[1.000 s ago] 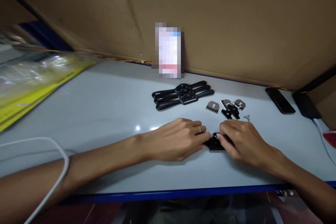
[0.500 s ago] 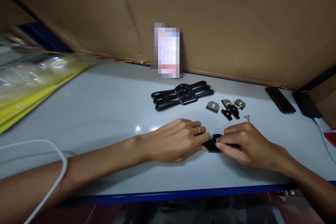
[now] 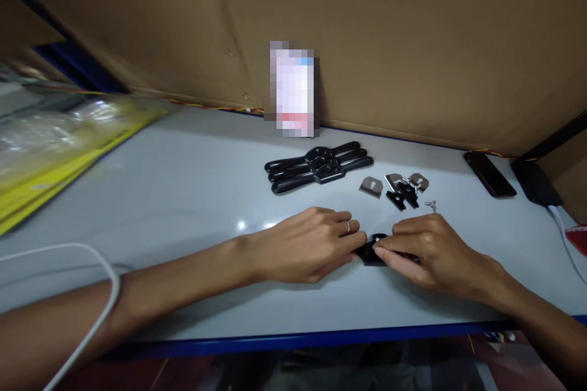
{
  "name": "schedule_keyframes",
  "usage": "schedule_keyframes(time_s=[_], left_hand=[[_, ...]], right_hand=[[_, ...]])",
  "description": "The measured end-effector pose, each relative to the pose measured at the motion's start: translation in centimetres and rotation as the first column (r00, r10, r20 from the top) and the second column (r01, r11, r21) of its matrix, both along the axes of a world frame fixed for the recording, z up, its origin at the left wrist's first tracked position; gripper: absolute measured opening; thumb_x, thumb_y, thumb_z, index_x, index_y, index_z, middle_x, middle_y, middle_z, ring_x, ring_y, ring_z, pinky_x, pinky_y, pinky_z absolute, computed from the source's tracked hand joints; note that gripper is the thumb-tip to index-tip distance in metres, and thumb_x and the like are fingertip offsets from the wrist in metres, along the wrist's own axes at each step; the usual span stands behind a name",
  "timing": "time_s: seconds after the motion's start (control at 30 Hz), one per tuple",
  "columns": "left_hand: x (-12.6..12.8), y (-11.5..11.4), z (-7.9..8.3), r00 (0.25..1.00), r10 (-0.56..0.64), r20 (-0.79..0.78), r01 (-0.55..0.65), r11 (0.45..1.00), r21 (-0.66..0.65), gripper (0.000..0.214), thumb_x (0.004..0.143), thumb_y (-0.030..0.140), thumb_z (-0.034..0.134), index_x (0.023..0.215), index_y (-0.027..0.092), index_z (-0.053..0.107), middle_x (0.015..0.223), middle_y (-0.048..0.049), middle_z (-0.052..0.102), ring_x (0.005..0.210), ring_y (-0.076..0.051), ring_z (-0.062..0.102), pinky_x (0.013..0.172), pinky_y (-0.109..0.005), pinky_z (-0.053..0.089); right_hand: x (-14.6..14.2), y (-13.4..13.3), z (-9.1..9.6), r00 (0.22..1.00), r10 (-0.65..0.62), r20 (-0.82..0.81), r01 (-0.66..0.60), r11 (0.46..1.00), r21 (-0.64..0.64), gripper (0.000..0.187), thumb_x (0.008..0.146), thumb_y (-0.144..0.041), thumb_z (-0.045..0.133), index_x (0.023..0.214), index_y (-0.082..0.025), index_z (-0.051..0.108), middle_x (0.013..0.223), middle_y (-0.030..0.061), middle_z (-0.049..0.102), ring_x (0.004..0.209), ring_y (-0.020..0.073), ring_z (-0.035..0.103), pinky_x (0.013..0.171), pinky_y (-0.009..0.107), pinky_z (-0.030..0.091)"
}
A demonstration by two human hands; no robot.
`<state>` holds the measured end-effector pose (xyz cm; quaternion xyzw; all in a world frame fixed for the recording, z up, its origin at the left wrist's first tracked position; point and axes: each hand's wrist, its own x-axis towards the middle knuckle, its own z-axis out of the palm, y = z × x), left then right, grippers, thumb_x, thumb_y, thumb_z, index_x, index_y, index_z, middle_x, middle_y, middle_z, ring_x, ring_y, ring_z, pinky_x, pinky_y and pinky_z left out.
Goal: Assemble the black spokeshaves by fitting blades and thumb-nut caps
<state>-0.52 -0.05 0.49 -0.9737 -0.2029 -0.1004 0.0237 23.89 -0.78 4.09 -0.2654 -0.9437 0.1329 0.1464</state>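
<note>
A black spokeshave body (image 3: 375, 256) lies flat near the table's front edge, between my hands. My left hand (image 3: 316, 244) is closed around its left handle, which the fingers hide. Over the middle of the body, my right hand (image 3: 424, 253) pinches with thumb and forefinger at a small silvery wing screw, mostly covered by the fingertips. Beyond the hands lie flat steel blades (image 3: 371, 186), black lever caps (image 3: 407, 193) and a loose wing screw (image 3: 431, 205). Three more black spokeshaves (image 3: 323, 165) rest side by side farther back.
A blurred upright card (image 3: 296, 91) leans on the brown back wall (image 3: 413, 43). A phone (image 3: 490, 174) and a black box with a cable (image 3: 536, 183) lie at the right. Clear plastic bags (image 3: 41, 140) sit on yellow sheets at the left. A white cable (image 3: 112, 281) crosses my left forearm.
The fingertips of my right hand have shifted slightly to the left and turned on the spokeshave body. My left hand keeps its place.
</note>
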Motion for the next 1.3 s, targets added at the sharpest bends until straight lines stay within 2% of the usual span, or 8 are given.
schedule_keyframes(time_s=[0.17, 0.33, 0.53, 0.7, 0.9, 1.1, 1.2, 1.3], left_hand=[[0.0, 0.0, -0.1, 1.000, 0.005, 0.010, -0.005, 1.000, 0.002, 0.020, 0.103, 0.028, 0.043, 0.090, 0.019, 0.056, 0.080, -0.0024, 0.064, 0.072, -0.017, 0.058, 0.061, -0.033, 0.041], [0.0, -0.1, -0.1, 1.000, 0.002, 0.004, -0.002, 1.000, -0.007, 0.020, 0.103, 0.028, 0.044, 0.090, 0.019, 0.055, 0.080, -0.0023, 0.063, 0.071, -0.018, 0.058, 0.059, -0.034, 0.041], [0.0, -0.1, 0.0, 1.000, 0.011, -0.008, -0.011, 1.000, -0.014, 0.019, 0.103, 0.028, 0.044, 0.091, 0.019, 0.055, 0.081, -0.0022, 0.064, 0.073, -0.018, 0.059, 0.061, -0.034, 0.042], [0.0, 0.0, 0.0, 1.000, 0.003, -0.002, -0.003, 1.000, -0.011, 0.017, 0.102, 0.027, 0.046, 0.090, 0.019, 0.054, 0.081, -0.0024, 0.064, 0.072, -0.018, 0.059, 0.060, -0.033, 0.041], [0.0, 0.0, -0.1, 1.000, 0.007, -0.008, -0.007, 1.000, -0.009, 0.016, 0.103, 0.028, 0.045, 0.091, 0.019, 0.054, 0.082, -0.0024, 0.064, 0.073, -0.019, 0.059, 0.062, -0.033, 0.042], [0.0, 0.0, -0.1, 1.000, 0.001, -0.014, -0.001, 1.000, -0.015, 0.016, 0.103, 0.027, 0.045, 0.093, 0.019, 0.054, 0.083, -0.0028, 0.064, 0.073, -0.019, 0.059, 0.062, -0.033, 0.042], [-0.1, 0.0, 0.0, 1.000, 0.008, -0.013, -0.008, 1.000, -0.014, 0.016, 0.103, 0.028, 0.045, 0.093, 0.019, 0.054, 0.082, -0.0028, 0.064, 0.073, -0.018, 0.059, 0.062, -0.032, 0.042], [-0.1, -0.1, 0.1, 1.000, 0.022, 0.006, -0.022, 0.999, -0.039, 0.017, 0.103, 0.028, 0.045, 0.093, 0.018, 0.054, 0.080, -0.0024, 0.063, 0.070, -0.017, 0.059, 0.060, -0.031, 0.042]], right_hand=[[0.1, 0.0, -0.3, 0.997, -0.077, 0.019, 0.073, 0.984, 0.164, 0.037, 0.098, -0.020, 0.048, 0.064, -0.016, 0.063, 0.058, -0.0007, 0.055, 0.052, 0.0105, 0.039, 0.055, 0.030, 0.025], [0.0, -0.2, 0.0, 0.999, 0.024, 0.036, -0.023, 1.000, -0.014, 0.034, 0.097, -0.021, 0.048, 0.069, -0.017, 0.067, 0.061, -0.0010, 0.059, 0.053, 0.0096, 0.044, 0.057, 0.027, 0.030], [0.1, 0.0, 0.0, 0.995, -0.084, 0.054, 0.076, 0.989, 0.129, 0.035, 0.096, -0.018, 0.047, 0.065, -0.017, 0.064, 0.058, -0.0005, 0.057, 0.052, 0.0112, 0.042, 0.056, 0.029, 0.026], [-0.2, -0.3, 0.1, 1.000, 0.024, 0.019, -0.025, 1.000, 0.016, 0.033, 0.096, -0.018, 0.050, 0.067, -0.017, 0.067, 0.060, -0.0008, 0.060, 0.053, 0.0096, 0.045, 0.056, 0.027, 0.029], [0.0, -0.1, -0.2, 0.995, -0.086, 0.054, 0.076, 0.983, 0.167, 0.035, 0.096, -0.018, 0.048, 0.067, -0.017, 0.066, 0.057, -0.0004, 0.058, 0.051, 0.0111, 0.042, 0.055, 0.030, 0.024], [0.1, 0.0, 0.3, 1.000, -0.006, -0.008, 0.005, 0.996, -0.086, 0.032, 0.099, -0.021, 0.047, 0.080, -0.018, 0.073, 0.063, -0.0008, 0.064, 0.054, 0.0097, 0.049, 0.058, 0.027, 0.032], [0.4, 0.3, 0.5, 0.994, -0.100, -0.042, 0.098, 0.993, -0.058, 0.031, 0.101, -0.022, 0.046, 0.091, -0.018, 0.074, 0.064, -0.0013, 0.065, 0.054, 0.0095, 0.051, 0.058, 0.026, 0.032], [0.8, 0.9, 0.8, 0.984, -0.176, 0.032, 0.176, 0.984, 0.016, 0.034, 0.100, -0.023, 0.044, 0.080, -0.018, 0.071, 0.063, -0.0002, 0.064, 0.054, 0.0106, 0.050, 0.059, 0.028, 0.031]])
